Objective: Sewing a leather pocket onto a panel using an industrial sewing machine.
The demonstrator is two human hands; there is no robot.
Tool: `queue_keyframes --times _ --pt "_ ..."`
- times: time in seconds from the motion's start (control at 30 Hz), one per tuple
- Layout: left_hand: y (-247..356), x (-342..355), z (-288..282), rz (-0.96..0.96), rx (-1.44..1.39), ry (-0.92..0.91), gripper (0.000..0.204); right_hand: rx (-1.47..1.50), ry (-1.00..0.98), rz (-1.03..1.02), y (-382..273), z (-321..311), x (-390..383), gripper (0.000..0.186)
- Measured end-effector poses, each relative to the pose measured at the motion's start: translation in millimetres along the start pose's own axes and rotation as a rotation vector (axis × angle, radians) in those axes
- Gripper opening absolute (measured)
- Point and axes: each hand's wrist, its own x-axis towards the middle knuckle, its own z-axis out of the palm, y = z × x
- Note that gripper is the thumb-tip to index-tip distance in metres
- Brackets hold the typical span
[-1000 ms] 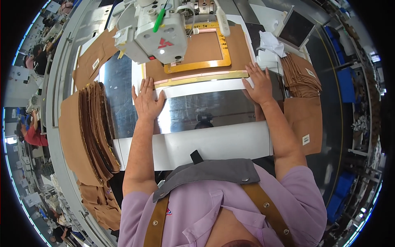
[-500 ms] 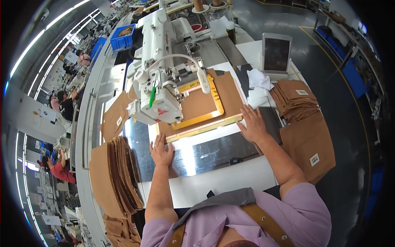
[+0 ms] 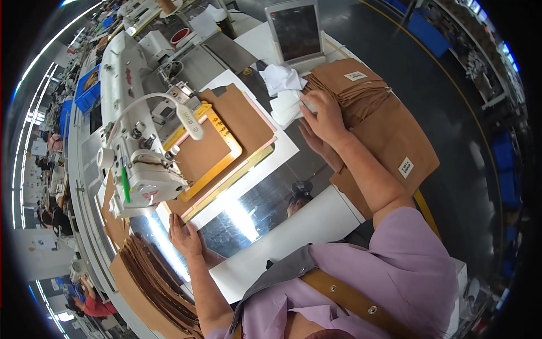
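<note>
My left hand [image 3: 185, 237] lies with fingers stretched out at the near left corner of a brown fabric panel [image 3: 251, 118] on a white sheet. A yellow frame [image 3: 232, 148] rests on that panel beneath the head of a white sewing machine [image 3: 148, 172]. My right hand [image 3: 324, 117] is raised over the right side of the table, beside a small heap of white cloth pieces [image 3: 282, 82]. Its fingers are loosely bent and apart, with nothing seen between them; whether the fingertips touch the white cloth I cannot tell.
A pile of brown fabric pieces [image 3: 367, 93] with white labels lies to the right. More brown panels [image 3: 152, 288] are stacked at the left. A tablet [image 3: 296, 34] stands at the far side, and a blue bin [image 3: 87, 87] is behind the machine. A shiny metal plate [image 3: 248, 212] covers the near table.
My right hand has left the panel's right edge and moved right to the white cloth. My left hand stays at the panel's corner. The view has turned to the right.
</note>
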Motion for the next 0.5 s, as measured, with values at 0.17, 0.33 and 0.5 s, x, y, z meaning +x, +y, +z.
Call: queue_keyframes --times 0.17,0.33,0.5 --pt "2.1 -0.7 -2.1 0.0 0.001 -0.02 0.052 0.241 -0.025 0.155 0.9 -38.3 23.7 0.01" --pt "5.0 -0.5 -3.7 0.001 -0.057 -0.019 0.053 0.168 -0.04 0.292 8.2 -70.6 43.8 0.014" --pt "6.8 -5.0 -4.9 0.024 -0.082 -0.004 0.051 -0.432 -0.163 0.148 57.8 -72.1 52.9 0.027"
